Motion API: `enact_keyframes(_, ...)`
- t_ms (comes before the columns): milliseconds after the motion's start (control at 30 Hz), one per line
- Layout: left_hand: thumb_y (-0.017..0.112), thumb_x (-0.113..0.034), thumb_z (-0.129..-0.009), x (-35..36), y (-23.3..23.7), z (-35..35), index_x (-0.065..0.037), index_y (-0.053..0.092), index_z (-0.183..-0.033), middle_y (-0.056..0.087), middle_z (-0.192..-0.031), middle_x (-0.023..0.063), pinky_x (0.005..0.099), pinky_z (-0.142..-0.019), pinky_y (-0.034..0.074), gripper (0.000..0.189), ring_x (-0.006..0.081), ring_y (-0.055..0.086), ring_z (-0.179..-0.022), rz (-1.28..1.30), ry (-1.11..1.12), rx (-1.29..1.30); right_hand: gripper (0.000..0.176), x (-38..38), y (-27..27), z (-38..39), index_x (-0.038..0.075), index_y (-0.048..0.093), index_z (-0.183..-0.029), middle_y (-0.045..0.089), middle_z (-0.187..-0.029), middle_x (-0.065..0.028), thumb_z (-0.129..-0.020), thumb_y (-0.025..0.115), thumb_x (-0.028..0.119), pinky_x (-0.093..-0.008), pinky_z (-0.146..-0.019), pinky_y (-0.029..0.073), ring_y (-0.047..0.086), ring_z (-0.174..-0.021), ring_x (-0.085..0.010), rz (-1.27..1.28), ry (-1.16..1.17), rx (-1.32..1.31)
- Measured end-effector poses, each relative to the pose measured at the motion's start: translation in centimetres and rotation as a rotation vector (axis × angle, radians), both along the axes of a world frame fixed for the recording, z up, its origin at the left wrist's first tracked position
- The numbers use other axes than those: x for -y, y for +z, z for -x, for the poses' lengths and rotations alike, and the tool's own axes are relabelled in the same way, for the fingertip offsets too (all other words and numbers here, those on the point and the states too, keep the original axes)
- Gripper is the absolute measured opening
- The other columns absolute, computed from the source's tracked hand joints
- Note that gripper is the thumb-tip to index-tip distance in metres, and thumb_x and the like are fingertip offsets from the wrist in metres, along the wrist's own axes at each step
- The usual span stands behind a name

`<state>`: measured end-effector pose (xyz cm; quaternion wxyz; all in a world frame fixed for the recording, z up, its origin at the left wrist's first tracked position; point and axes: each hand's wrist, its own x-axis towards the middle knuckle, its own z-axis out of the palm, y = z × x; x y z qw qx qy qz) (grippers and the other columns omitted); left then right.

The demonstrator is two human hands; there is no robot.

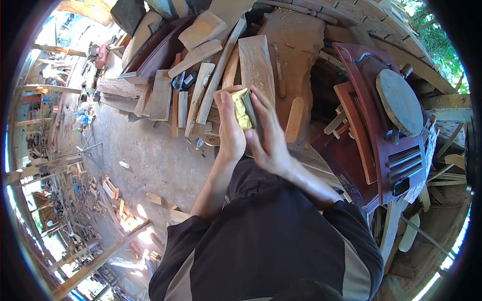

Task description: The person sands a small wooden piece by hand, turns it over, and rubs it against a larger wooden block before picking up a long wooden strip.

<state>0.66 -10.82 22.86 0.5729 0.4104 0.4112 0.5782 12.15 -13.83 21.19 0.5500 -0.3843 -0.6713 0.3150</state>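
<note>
My left hand (231,128) and my right hand (269,140) are raised together in front of my chest. Between them is a small creased yellow piece (243,111) with a shiny, crumpled look. A dark grey-green side (254,113) shows along its right edge, under my right fingers. The left palm and thumb press against the yellow face, while the left fingertips are hidden behind it. My right thumb rests at its lower end. I cannot tell if it is a packet or a folded sheet. Beyond my fingers lies a wide wooden board (257,62).
Wood strips (200,98) and offcuts lie in front of me, with a small black and blue item (189,80) among them. Reddish-brown furniture (369,120) stands at the right, a round wooden disc (399,103) against it. Wood scraps (154,198) litter the concrete floor (150,150).
</note>
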Motion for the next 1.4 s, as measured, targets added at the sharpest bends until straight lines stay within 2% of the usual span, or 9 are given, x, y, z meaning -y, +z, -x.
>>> enact_keyframes(100, 0.027, -0.041, -0.114, -0.5, -0.4, -0.4, -0.004, 0.043, -0.133, 0.047, -0.125, 0.0095, 0.0340, -0.107, 0.038, 0.045, 0.0180, 0.049, -0.118, -0.113, 0.079, -0.233, 0.070, 0.4, -0.3, 0.6, -0.008, 0.018, -0.159, 0.011, -0.168, -0.0276, -0.106, 0.046, 0.028, -0.0541, -0.125, 0.007, 0.003, -0.157, -0.0424, 0.011, 0.093, -0.021)
enact_keyframes(200, 0.026, -0.041, -0.114, 0.3, 0.0, -1.5, -0.005, 0.038, -0.142, 0.042, -0.148, 0.0136, 0.0367, -0.115, 0.035, 0.047, 0.0221, 0.044, -0.136, -0.128, -0.034, 0.028, 0.073, -0.4, 0.3, 0.9, -0.006, 0.013, -0.161, 0.005, -0.169, -0.0254, -0.109, 0.023, 0.044, -0.0553, -0.123, -0.008, -0.003, -0.158, -0.0404, -0.006, 0.039, 0.019)
enact_keyframes(267, 0.026, -0.040, -0.113, 0.6, -0.6, -2.3, -0.008, 0.031, -0.150, 0.031, -0.162, 0.0161, 0.0402, -0.122, 0.029, 0.049, 0.0254, 0.034, -0.149, -0.176, -0.090, 0.147, 0.074, -1.2, 0.3, 0.9, -0.007, 0.013, -0.161, 0.005, -0.169, -0.0254, -0.109, 0.023, 0.046, -0.0556, -0.123, -0.008, -0.003, -0.158, -0.0408, -0.013, 0.022, -0.002)
enact_keyframes(567, 0.024, -0.051, -0.111, 0.5, -0.5, -2.4, -0.007, 0.007, -0.164, 0.019, -0.169, 0.0158, 0.0430, -0.126, 0.019, 0.071, 0.0279, 0.017, -0.157, -0.198, -0.181, 0.031, 0.081, -2.8, 0.5, -0.2, -0.008, 0.010, -0.160, 0.004, -0.169, -0.0270, -0.108, 0.021, 0.053, -0.0577, -0.123, -0.008, -0.004, -0.157, -0.0422, -0.001, -0.053, 0.099)
enact_keyframes(700, 0.023, -0.049, -0.111, -0.9, 1.7, -1.5, -0.017, 0.003, -0.166, 0.016, -0.170, 0.0143, 0.0504, -0.125, 0.020, 0.066, 0.0285, 0.019, -0.156, -0.140, -0.199, 0.271, 0.080, -0.9, 0.4, 0.9, -0.006, 0.011, -0.161, 0.003, -0.170, -0.0256, -0.108, 0.021, 0.053, -0.0557, -0.123, -0.011, -0.005, -0.157, -0.0411, -0.067, 0.038, 0.135)
enact_keyframes(967, 0.022, -0.046, -0.112, -1.9, 0.7, -0.6, -0.016, 0.006, -0.166, 0.017, -0.170, 0.0126, 0.0488, -0.125, 0.019, 0.064, 0.0294, 0.016, -0.157, -0.200, -0.194, 0.092, 0.083, -1.5, 0.9, 1.0, -0.006, 0.007, -0.161, 0.003, -0.169, -0.0268, -0.106, 0.020, 0.056, -0.0569, -0.122, -0.011, -0.006, -0.157, -0.0417, -0.049, 0.078, 0.113)
enact_keyframes(1033, 0.023, -0.047, -0.112, -0.8, 1.4, -2.0, -0.010, 0.006, -0.165, 0.021, -0.168, 0.0134, 0.0420, -0.125, 0.020, 0.067, 0.0282, 0.020, -0.156, -0.136, -0.137, 0.316, 0.084, -2.3, 0.6, 0.5, -0.007, 0.004, -0.161, 0.001, -0.169, -0.0273, -0.106, 0.021, 0.055, -0.0562, -0.122, -0.012, -0.007, -0.157, -0.0409, -0.037, 0.094, 0.147)
enact_keyframes(1133, 0.025, -0.044, -0.112, -1.1, -1.2, -1.4, -0.014, 0.006, -0.165, 0.016, -0.170, 0.0142, 0.0452, -0.127, 0.016, 0.064, 0.0278, 0.017, -0.157, -0.259, -0.155, -0.008, 0.093, -3.6, 0.6, 0.5, -0.010, 0.002, -0.159, -0.001, -0.167, -0.0322, -0.104, 0.022, 0.062, -0.0572, -0.122, -0.012, -0.009, -0.156, -0.0428, -0.011, -0.008, 0.103)
enact_keyframes(1400, 0.026, -0.045, -0.112, -1.6, 0.1, -0.3, -0.011, 0.008, -0.165, 0.022, -0.168, 0.0138, 0.0432, -0.125, 0.022, 0.066, 0.0268, 0.022, -0.155, -0.159, -0.198, 0.218, 0.096, -4.0, 0.5, 1.5, -0.010, 0.002, -0.159, -0.003, -0.167, -0.0316, -0.103, 0.024, 0.065, -0.0600, -0.121, -0.012, -0.010, -0.156, -0.0444, -0.001, -0.015, 0.139)
